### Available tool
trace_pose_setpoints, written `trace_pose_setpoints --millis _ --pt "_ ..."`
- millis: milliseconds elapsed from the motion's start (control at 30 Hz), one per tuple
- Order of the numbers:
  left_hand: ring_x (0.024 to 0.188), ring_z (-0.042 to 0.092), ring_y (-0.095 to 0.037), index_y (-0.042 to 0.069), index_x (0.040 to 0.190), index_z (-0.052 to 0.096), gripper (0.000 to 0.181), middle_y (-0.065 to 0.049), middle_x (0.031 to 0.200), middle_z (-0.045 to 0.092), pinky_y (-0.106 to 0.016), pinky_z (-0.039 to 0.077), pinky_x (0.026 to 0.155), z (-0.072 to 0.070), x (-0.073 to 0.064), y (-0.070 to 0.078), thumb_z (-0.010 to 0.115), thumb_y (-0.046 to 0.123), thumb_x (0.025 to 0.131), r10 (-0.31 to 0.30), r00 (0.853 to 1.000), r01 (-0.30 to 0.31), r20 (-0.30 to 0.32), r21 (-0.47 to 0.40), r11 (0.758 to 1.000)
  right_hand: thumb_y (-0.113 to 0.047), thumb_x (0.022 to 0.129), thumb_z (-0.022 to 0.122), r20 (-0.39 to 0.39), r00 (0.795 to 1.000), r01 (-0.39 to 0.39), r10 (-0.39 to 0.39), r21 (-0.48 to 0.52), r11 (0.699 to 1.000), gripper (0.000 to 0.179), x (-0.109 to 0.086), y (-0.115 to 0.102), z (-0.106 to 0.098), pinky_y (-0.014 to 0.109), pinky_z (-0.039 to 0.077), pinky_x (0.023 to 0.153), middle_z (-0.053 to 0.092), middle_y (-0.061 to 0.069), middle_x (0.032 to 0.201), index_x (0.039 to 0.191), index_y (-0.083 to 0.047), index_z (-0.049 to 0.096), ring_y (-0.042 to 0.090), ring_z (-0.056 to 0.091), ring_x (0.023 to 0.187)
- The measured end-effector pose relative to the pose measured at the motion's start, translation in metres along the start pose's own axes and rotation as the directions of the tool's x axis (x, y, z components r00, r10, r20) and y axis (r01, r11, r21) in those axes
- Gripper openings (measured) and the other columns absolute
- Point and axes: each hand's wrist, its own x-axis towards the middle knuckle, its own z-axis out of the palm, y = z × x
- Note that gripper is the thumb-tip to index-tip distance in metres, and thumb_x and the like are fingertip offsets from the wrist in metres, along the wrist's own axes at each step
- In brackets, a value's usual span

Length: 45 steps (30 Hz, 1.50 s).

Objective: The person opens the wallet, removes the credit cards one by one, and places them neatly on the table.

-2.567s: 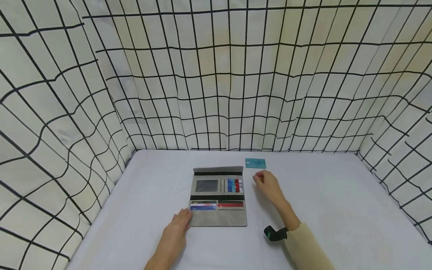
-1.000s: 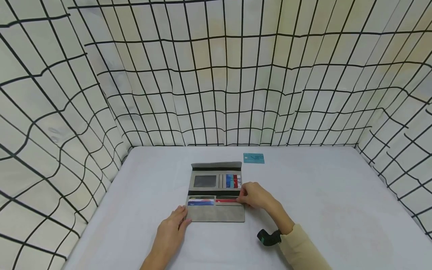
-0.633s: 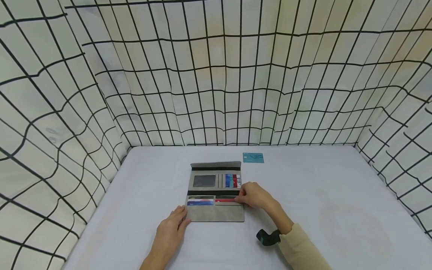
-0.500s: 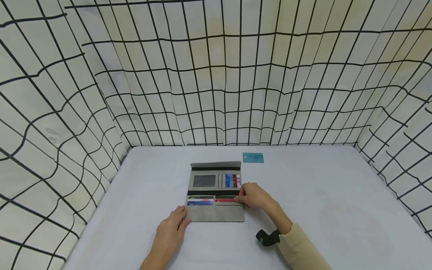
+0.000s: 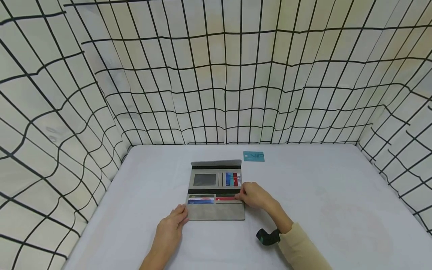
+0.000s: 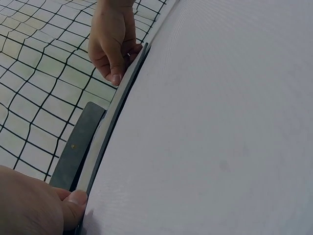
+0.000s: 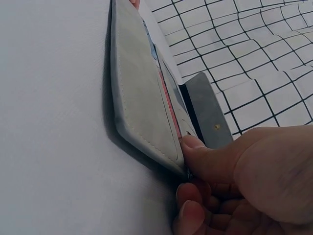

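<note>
Two edges of the open wallet (image 5: pixel 216 212), spread on the tabletop (image 5: pixel 314 195), are grasped: the left grip (image 5: pixel 170 229) pinches the left edge; the right grip (image 5: pixel 255 195) pinches the right, at the red card (image 5: pixel 224 199), apparently preventing shift.

Matt leather-look wallet (image 5: pixel 216 212), smooth plastic card (image 5: pixel 254 156)

Off-white walls (image 5: pixel 233 77) with wavy black grid lines (image 5: pixel 240 65) stand behind and beside a smooth, flat white table (image 5: pixel 320 187)
</note>
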Motion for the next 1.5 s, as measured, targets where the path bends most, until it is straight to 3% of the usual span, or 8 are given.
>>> trace_pose_setpoints --millis 567,933,1100,1300,1500 --pt "0.124 0.063 -0.036 -0.004 0.116 0.071 0.029 -0.018 0.131 0.066 -0.047 0.052 0.100 0.001 0.001 0.000 0.073 0.002 0.087 -0.009 1.000 0.009 0.015 0.004 1.000 -0.024 0.098 0.066 -0.078 0.997 -0.023 0.023 0.003 1.000 0.024 0.002 -0.002 0.003 0.022 0.039 0.051 0.054 0.002 0.069 0.081 -0.008 0.061 0.014 0.049 0.062" --pt "0.122 0.064 -0.037 -0.005 0.115 0.071 0.029 -0.019 0.129 0.067 -0.047 0.053 0.099 0.002 0.002 -0.001 0.073 0.002 0.087 0.009 1.000 -0.009 -0.001 0.005 1.000 -0.024 0.099 0.065 -0.134 0.989 -0.060 0.065 0.043 0.997 0.022 0.008 0.002 0.008 0.021 0.043 0.052 0.062 0.003 0.075 0.091 -0.004 0.062 0.013 0.054 0.065" --pt "0.122 0.064 -0.037 -0.005 0.115 0.071 0.029 -0.019 0.129 0.067 -0.047 0.053 0.099 0.002 0.002 -0.002 0.073 0.002 0.087 0.005 1.000 -0.005 0.000 0.010 1.000 -0.027 0.098 0.066 -0.098 0.993 -0.056 0.063 0.074 0.996 0.022 0.007 0.004 0.004 0.021 0.043 0.050 0.059 0.003 0.073 0.093 -0.006 0.061 0.013 0.052 0.059" --pt "0.123 0.063 -0.037 -0.004 0.116 0.071 0.029 -0.019 0.130 0.066 -0.047 0.052 0.099 0.002 0.001 -0.001 0.073 0.001 0.087 -0.004 1.000 0.003 0.014 0.013 1.000 -0.026 0.088 0.078 -0.031 0.999 -0.031 0.034 0.096 0.995 0.026 0.004 0.008 -0.002 0.022 0.048 0.053 0.058 0.003 0.077 0.096 -0.007 0.062 0.014 0.053 0.059" --pt "0.124 0.063 -0.036 -0.004 0.116 0.071 0.030 -0.018 0.131 0.066 -0.046 0.051 0.100 0.002 0.002 -0.001 0.073 0.001 0.087 -0.020 1.000 0.020 0.017 0.025 0.999 -0.021 0.088 0.079 -0.031 0.999 -0.020 0.024 0.125 0.992 0.024 0.003 0.006 -0.003 0.022 0.045 0.050 0.055 0.004 0.072 0.093 -0.007 0.059 0.014 0.051 0.056"
